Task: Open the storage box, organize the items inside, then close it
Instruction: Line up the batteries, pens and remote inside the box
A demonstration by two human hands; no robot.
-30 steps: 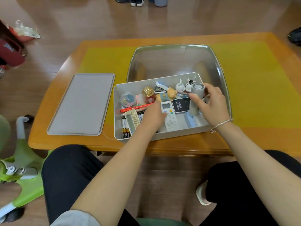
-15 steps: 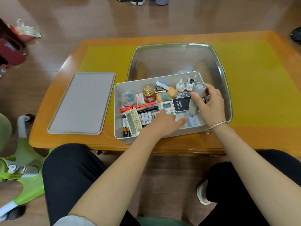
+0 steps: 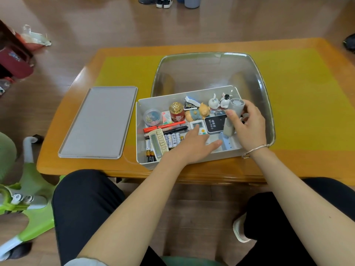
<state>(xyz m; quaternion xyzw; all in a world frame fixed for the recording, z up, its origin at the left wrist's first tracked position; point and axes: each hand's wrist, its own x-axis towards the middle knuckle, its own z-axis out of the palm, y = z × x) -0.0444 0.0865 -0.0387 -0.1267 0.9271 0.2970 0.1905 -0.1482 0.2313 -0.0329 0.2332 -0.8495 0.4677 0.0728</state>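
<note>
**Both hands in the tray, right one gripping the grey cylinder**

Right hand: fingers and thumb curled round the upright pale grey cylindrical gadget at the right end of the white rectangular inner tray; thin silver bangle on that wrist

Left hand: fingers straight and spread, lying flat on the white remote control with small screen and orange button near the tray's front edge, holding nothing; thumb tip next to the pale blue strip

Tray sits in the front part of the clear plastic storage box, box open on the wooden table with yellow-green mat. Grey flat rectangular lid lies on the table just left of the box, by the table's front-left corner

In the tray, left to right:
- round clear tub of coloured clips, back-left corner
- red jar with gold knob lid
- orange pig figurine
- two white rabbit figurines at the back edge, just beside the cylinder
- black wifi device with white lettering, touching the cylinder's left side
- red pen and black pen lying across
- beige calculator over a row of AA batteries, front-left

Left forearm crosses the tray's front wall and hides the remote's lower half
</note>
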